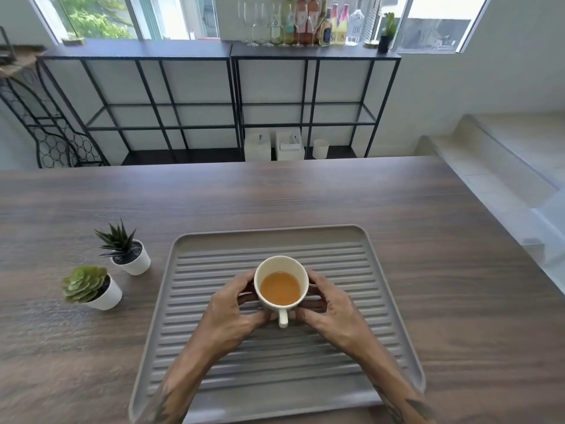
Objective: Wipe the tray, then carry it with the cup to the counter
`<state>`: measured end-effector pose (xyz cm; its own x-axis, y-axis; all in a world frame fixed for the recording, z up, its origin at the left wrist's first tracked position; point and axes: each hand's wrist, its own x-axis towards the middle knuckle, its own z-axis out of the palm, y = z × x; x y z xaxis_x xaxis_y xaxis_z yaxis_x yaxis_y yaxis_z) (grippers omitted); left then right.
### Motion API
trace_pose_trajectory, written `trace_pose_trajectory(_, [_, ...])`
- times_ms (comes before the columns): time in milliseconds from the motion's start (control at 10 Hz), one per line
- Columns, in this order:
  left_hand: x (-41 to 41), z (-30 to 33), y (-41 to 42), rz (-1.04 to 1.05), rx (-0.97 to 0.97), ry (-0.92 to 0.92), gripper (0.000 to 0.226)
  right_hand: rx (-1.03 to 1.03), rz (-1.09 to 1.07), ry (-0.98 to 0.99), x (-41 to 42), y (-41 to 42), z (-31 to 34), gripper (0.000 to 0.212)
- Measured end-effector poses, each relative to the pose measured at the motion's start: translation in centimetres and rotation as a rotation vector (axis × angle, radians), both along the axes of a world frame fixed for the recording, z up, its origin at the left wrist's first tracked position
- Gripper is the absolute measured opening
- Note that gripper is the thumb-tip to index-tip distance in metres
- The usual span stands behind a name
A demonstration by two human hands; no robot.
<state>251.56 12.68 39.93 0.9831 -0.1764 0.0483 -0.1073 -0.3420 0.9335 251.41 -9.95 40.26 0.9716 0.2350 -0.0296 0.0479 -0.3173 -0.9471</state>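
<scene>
Both hands, left hand (232, 304) and right hand (328, 301), closed around the cup (280, 289), mid-tray (195, 255), on the table (458, 270). No cloth visible; wiping status unclear. Carry to counter apparently not begun.

1. We seem to be in a home dining or bar corner: a long wood-grain table (305, 194) faces windows (101, 16).
2. We see black metal shelves (220, 102) bearing wine glasses (253, 22) and bottles (315, 22).
3. Potted succulents (122, 249) decorate the table.

No legible text, even on the distant bottles (312, 22).
</scene>
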Motion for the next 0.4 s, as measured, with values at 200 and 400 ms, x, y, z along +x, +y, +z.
trace_pose_trajectory(200, [-0.69, -0.33, -0.18, 0.033, 0.003, 0.014, 0.073, 0.015, 0.022, -0.007, -0.31, 0.17, 0.04, 0.071])
trace_pose_trajectory(400, [-1.49, -0.02, 0.66, 0.010, 0.139, -0.090, 0.070, -0.024, 0.011, -0.052, -0.85, -0.59, 0.10, 0.065])
